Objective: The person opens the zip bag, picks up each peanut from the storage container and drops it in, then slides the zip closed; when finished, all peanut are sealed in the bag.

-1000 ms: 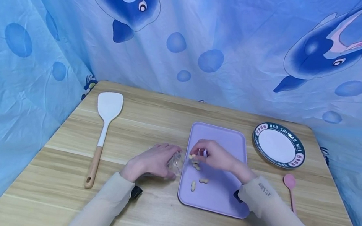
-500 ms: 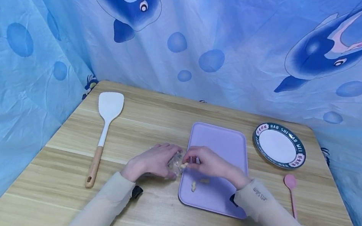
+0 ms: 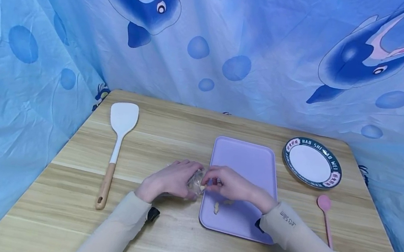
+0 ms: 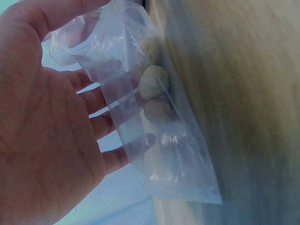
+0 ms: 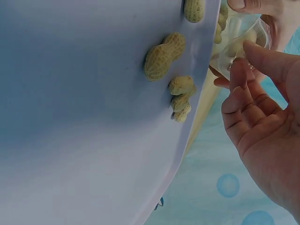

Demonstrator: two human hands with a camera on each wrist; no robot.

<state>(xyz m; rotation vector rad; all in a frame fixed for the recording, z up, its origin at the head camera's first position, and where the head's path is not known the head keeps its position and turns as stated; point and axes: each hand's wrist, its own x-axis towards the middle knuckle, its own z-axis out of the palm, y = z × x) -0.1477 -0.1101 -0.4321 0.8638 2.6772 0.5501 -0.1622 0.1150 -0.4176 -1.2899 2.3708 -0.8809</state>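
Observation:
My left hand (image 3: 173, 178) holds a clear plastic bag (image 4: 178, 168) by its mouth, beside the left edge of the purple tray (image 3: 244, 157). Several tan peanuts (image 4: 153, 82) show through the plastic. At the bag's opening, my right hand (image 3: 232, 184) pinches a peanut (image 3: 202, 187) between thumb and fingertips, partly covered by them. On the tray under the right hand lie several more peanuts (image 5: 161, 56), some close to the rim.
Left on the wooden table (image 3: 171, 126) lies a white spatula (image 3: 119, 131) with a wooden handle. A green-rimmed plate (image 3: 311, 160) and a small pink spoon (image 3: 324, 202) lie right of the tray. A blue dolphin-print curtain (image 3: 214, 37) hangs behind.
My right hand has carried a peanut left from the tray to the bag's mouth, coming slightly lower in view. My left hand stays on the bag in the same place.

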